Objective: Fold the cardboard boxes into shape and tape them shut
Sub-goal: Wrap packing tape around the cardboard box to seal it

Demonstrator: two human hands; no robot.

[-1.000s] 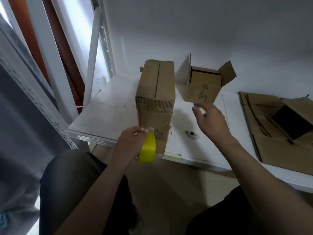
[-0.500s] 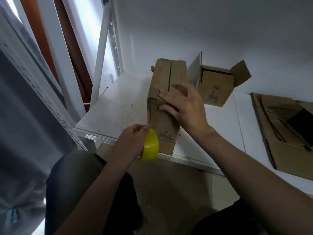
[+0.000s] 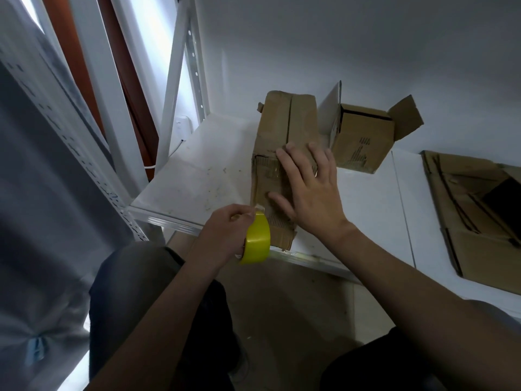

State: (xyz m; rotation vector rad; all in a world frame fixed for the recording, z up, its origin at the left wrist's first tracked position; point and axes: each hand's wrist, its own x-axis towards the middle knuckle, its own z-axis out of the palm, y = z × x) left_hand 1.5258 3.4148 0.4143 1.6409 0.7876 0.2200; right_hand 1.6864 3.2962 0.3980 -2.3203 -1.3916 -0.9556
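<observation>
**A:** Where is the box you are taping?

**B:** Your folded box (image 3: 284, 128) stands at the near edge of the white shelf (image 3: 203, 179). Its top flaps are closed, and the seam runs away from you toward 12 o'clock.

**A:** What is around it?

**B:** Just beside it at 2 o'clock, a smaller box (image 3: 363, 142) sits with its flaps open. Well apart at 3 o'clock lies a pile of flattened cardboard (image 3: 476, 218). At 10 o'clock a perforated metal upright (image 3: 180, 88) rises past the shelf's far left corner.

**A:** And your hands?

**B:** Your right hand (image 3: 313, 193) lies flat on the box's near face, with the fingers straight and spread and the tips reaching over the top edge. Your left hand (image 3: 225, 232), at 7 o'clock from the box, is curled round the yellow tape roll (image 3: 257, 244), and its thumb and finger pinch the loose end at the top. The roll is right by the box's near lower corner, but I cannot tell whether it touches.
</observation>
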